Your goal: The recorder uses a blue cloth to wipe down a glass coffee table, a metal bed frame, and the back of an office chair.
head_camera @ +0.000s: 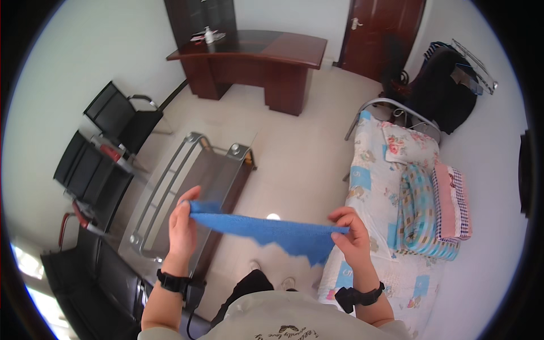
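Note:
A blue cloth is stretched between my two hands in front of my body. My left hand pinches its left corner between thumb and fingers, and a small flap folds over there. At the other end, my right hand grips the right corner with thumb and fingertips. The cloth's top edge runs nearly straight, while its lower edge hangs unevenly and looks blurred. Each wrist wears a black strap with a device.
A glass-topped coffee table stands at left, beside black chairs. The bed on the right holds a floral pillow, a folded checked quilt and a pink folded bedding piece. A wooden desk stands ahead.

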A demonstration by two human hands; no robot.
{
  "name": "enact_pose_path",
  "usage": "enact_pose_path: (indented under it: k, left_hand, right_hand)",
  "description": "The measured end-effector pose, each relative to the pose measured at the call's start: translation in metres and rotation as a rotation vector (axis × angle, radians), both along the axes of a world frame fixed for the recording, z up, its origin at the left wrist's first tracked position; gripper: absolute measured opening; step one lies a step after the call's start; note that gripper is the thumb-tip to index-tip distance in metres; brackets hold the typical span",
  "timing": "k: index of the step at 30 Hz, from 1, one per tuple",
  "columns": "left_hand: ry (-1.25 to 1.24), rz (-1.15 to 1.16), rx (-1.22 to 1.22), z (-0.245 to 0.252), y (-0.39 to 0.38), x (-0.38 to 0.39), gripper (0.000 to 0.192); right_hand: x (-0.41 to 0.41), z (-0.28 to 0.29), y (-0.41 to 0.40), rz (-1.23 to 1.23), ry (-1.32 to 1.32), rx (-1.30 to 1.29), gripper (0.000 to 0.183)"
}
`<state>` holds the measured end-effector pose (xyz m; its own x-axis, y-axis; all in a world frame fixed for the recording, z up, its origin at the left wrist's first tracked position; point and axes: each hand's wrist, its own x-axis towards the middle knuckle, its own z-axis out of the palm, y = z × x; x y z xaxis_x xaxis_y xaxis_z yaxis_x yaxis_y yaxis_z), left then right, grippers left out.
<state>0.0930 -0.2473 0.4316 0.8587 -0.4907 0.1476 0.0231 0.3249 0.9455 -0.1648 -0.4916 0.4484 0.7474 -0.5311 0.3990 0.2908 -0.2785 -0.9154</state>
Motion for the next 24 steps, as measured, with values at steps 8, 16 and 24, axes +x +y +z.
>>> enact_pose_path:
  k: [8,16,24]
  left_hand:
    - [0.172,-0.279,-0.162,-0.007,-0.088,0.113,0.036]
    - [0.269,-0.494,0.044,0.034,-0.226,0.219,0.022]
    - [0.261,-0.808,0.249,0.033,-0.35,0.248,0.015]
  right_hand:
    - [0.09,0.005,-0.071,-0.043,-0.08,0.449,0.015]
    - [0.189,0.011,-0.139,-0.426,-0.074,0.553,0.011]
    - [0.238,0.008,-0.211,-0.45,0.05,0.389,0.012]
